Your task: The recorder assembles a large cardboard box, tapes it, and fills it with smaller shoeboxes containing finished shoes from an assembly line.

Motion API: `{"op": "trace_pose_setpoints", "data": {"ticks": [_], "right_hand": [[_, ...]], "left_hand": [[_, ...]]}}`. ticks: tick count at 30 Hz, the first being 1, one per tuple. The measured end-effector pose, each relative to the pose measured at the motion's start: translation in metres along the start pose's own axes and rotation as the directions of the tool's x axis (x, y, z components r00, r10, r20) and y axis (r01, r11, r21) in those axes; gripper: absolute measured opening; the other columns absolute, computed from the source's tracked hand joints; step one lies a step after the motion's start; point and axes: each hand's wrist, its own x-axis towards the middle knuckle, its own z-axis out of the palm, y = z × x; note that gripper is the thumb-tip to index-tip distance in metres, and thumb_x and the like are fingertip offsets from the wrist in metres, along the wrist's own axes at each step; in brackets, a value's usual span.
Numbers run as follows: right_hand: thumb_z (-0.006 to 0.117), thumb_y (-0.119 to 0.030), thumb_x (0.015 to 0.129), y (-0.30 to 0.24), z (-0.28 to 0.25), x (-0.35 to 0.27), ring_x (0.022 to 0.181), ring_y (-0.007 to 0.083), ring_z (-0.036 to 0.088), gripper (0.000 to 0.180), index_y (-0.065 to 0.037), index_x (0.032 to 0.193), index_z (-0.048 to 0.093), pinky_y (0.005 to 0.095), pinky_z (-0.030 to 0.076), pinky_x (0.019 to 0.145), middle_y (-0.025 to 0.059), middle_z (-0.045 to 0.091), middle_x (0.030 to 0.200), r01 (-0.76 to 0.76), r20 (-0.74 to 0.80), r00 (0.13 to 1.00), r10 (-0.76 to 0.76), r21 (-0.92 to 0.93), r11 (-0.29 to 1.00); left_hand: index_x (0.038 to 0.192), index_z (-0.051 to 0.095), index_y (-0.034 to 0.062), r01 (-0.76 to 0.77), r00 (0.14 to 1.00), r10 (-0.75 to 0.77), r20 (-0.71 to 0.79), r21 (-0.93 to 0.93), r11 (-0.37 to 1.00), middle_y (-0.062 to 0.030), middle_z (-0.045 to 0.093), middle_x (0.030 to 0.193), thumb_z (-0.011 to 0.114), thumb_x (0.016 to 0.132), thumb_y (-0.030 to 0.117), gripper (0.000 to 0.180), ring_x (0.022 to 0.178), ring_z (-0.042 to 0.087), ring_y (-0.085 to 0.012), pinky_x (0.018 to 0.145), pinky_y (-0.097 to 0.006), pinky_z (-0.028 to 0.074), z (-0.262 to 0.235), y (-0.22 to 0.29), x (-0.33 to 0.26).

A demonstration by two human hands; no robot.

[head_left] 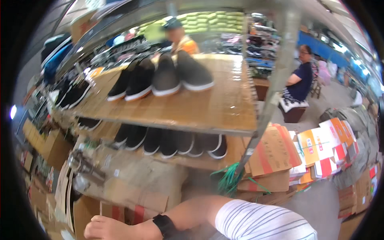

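My right hand (106,229) is low at the left, its arm reaching across from the lower right in a striped white sleeve (260,220), with a black band (164,226) on the wrist. Its fingers are curled closed; whatever they hold, if anything, is hidden. Just behind the hand stands an open cardboard box (87,212). My left hand is out of sight. Above, a rack shelf (192,112) lined with cardboard bears several black and dark grey slip-on shoes (166,76) with white soles. A lower shelf carries another row of dark shoes (160,142).
A metal rack post (272,104) slants down at the right, with green plastic strands (228,180) near its foot. Flattened cartons (272,154) and white-orange boxes (320,146) are stacked beyond. One person (300,78) sits at the right; another (182,40) is behind the rack.
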Motion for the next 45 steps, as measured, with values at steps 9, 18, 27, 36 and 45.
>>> {"op": "trace_pose_setpoints", "data": {"ticks": [9, 18, 27, 36, 45], "right_hand": [[0.057, -0.023, 0.075, 0.081, 0.092, -0.04, 0.091, 0.0276, 0.053, 0.02, -0.005, 0.083, 0.06, 0.0383, 0.042, 0.076, 0.0116, 0.058, 0.094, -0.444, 0.689, 0.529, 0.495, -0.272, 0.854], [0.053, -0.014, 0.079, 0.132, 0.002, -0.027, 0.085, 0.0318, 0.053, 0.023, -0.005, 0.1, 0.054, 0.0386, 0.041, 0.079, 0.0145, 0.054, 0.095, -0.617, -0.336, 0.72, 0.607, 0.09, 0.782], [0.071, -0.039, 0.059, 0.117, 0.031, -0.059, 0.099, 0.0365, 0.049, 0.069, -0.01, 0.117, 0.048, 0.0403, 0.043, 0.083, 0.0216, 0.044, 0.109, -0.691, 0.439, 0.562, 0.701, -0.216, 0.69], [0.065, -0.025, 0.072, 0.072, 0.01, -0.044, 0.092, 0.032, 0.051, 0.038, -0.008, 0.103, 0.051, 0.039, 0.044, 0.076, 0.0153, 0.041, 0.104, -0.552, 0.183, 0.783, 0.595, -0.239, 0.799], [0.057, -0.032, 0.078, 0.087, -0.065, -0.135, 0.097, 0.0296, 0.05, 0.037, -0.008, 0.106, 0.053, 0.0365, 0.042, 0.081, 0.0152, 0.043, 0.11, -0.595, 0.176, 0.709, 0.683, -0.372, 0.713]], "left_hand": [[0.123, 0.041, 0.0016, 0.048, 0.961, -0.179, 0.209, 0.514, 0.857, -0.0171, 0.047, 0.122, 0.042, 0.088, 0.032, 0.047, 0.111, 0.045, -0.0299, 0.093, -0.039, 0.035, 0.021, 0.001, 0.016], [0.137, 0.012, 0.0045, -0.044, 0.987, 0.109, 0.117, -0.454, 0.89, -0.0151, 0.031, 0.133, 0.059, 0.077, 0.039, 0.083, 0.123, 0.03, -0.0274, 0.102, -0.037, 0.022, 0.033, 0.003, 0.005], [0.111, 0.049, 0.005, 0.061, 0.981, 0.041, 0.188, -0.504, 0.862, -0.0123, 0.044, 0.113, 0.075, 0.062, 0.019, 0.057, 0.107, 0.042, -0.0264, 0.095, -0.035, 0.03, 0.032, 0.013, 0.007], [0.115, 0.05, 0.0054, -0.084, 0.996, 0.085, -0.001, -0.15, 0.985, -0.0154, 0.045, 0.108, 0.066, 0.067, 0.007, 0.051, 0.098, 0.045, -0.0297, 0.084, -0.037, 0.039, 0.007, 0.045, 0.012], [0.124, 0.045, 0.012, -0.5, 0.866, 0.408, 0.289, 0.478, 0.722, -0.0182, 0.051, 0.116, 0.059, 0.075, 0.037, 0.057, 0.109, 0.047, -0.0326, 0.084, -0.045, 0.038, 0.049, 0.054, -0.018]]}}
